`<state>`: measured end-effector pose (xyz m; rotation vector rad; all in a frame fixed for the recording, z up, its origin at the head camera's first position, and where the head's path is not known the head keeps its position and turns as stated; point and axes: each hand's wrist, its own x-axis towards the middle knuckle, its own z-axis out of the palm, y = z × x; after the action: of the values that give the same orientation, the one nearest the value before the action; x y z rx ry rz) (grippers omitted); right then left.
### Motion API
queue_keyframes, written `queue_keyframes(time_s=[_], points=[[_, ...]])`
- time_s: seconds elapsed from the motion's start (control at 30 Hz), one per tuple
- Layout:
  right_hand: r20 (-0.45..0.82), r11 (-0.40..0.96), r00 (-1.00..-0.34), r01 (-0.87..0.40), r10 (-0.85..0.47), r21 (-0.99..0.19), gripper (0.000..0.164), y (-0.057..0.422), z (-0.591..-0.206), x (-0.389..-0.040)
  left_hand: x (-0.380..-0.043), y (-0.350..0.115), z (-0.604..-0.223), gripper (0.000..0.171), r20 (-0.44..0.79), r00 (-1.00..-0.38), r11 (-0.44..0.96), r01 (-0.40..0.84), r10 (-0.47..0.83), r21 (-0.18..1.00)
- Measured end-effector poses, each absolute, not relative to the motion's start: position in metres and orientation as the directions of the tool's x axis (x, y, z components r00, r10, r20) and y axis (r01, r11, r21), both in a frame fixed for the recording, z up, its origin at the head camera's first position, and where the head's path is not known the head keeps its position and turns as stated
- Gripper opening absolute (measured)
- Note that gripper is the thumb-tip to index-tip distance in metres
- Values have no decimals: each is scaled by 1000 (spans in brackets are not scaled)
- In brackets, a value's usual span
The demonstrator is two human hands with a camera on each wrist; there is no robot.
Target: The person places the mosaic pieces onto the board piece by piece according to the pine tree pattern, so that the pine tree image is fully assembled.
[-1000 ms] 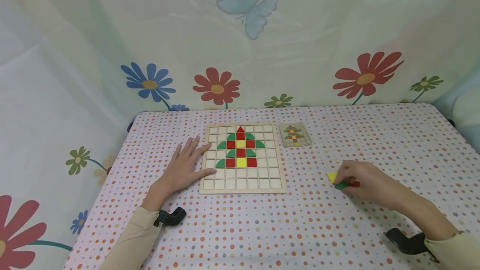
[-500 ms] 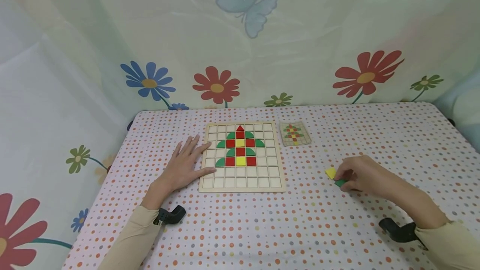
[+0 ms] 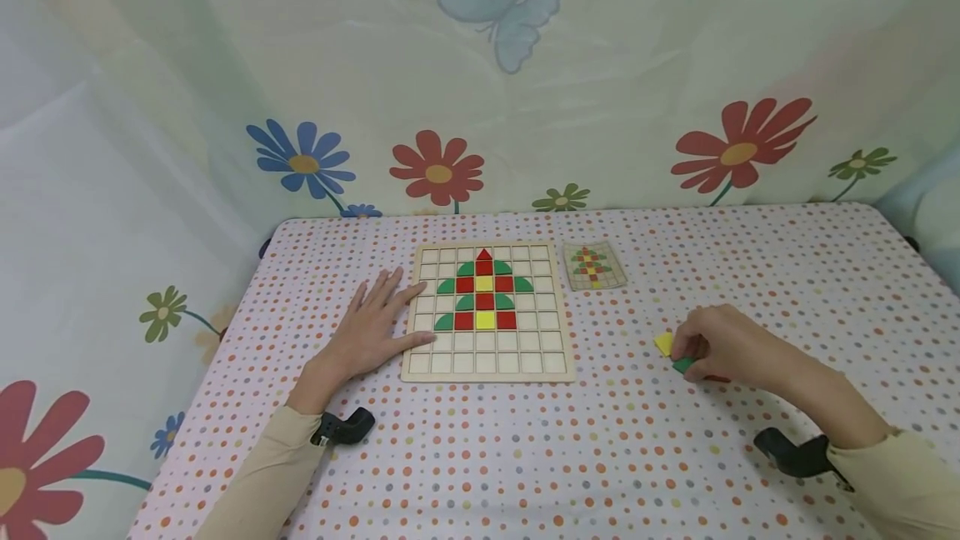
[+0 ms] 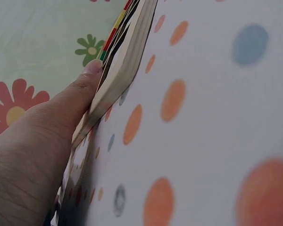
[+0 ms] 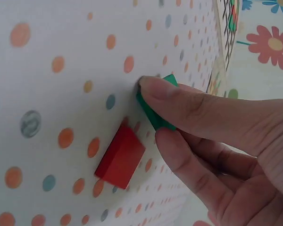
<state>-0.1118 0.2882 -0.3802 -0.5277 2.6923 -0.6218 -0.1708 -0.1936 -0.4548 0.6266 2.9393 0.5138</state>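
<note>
A wooden grid board (image 3: 487,363) lies on the table with red, yellow and green pieces set in a tree-like pattern. Spread over its left side is my left hand (image 3: 363,336); its thumb (image 4: 82,87) touches the board's edge in the left wrist view. To the right of the board, my right hand (image 3: 723,344) pinches a green piece (image 5: 153,115) between thumb and fingers, close over the table. Beside it lies a red block (image 5: 121,157), mostly hidden by the hand in the head view. A yellow piece (image 3: 663,343) lies just past the fingertips.
A small pattern card (image 3: 611,273) with a similar coloured tree lies right of the board. The table (image 3: 525,457) has a dotted cloth, and a flowered curtain (image 3: 337,65) hangs behind it. A black wrist camera (image 3: 791,452) sits on each wrist.
My right hand has shifted slightly forward over the loose pieces, and the red block shows less beneath it. My left hand stays at the board's side.
</note>
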Motion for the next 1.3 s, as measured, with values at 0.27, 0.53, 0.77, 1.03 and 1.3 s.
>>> queue_keyframes(time_s=[0.27, 0.53, 0.77, 1.03, 1.3], points=[[-313, 822, -814, -310, -489, -478, 33, 271, -370, -114, -171, -195, -454, 90, -27, -915, 865, 370, 403, 338], [-187, 728, -783, -422, -593, -541, 26, 228, -364, -127, -170, -193, -452, 89, -21, -914, 862, 373, 404, 342], [-53, 705, -800, -493, -598, -510, 21, 181, -366, -144, -171, -193, -453, 90, -29, -914, 862, 371, 405, 345], [25, 634, -806, -484, -591, -603, 15, 154, -378, -158, -170, -194, -454, 90, -30, -917, 867, 365, 398, 340], [30, 651, -865, -400, -501, -646, 11, 143, -390, -164, -171, -193, -454, 90, -25, -914, 864, 374, 405, 336]])
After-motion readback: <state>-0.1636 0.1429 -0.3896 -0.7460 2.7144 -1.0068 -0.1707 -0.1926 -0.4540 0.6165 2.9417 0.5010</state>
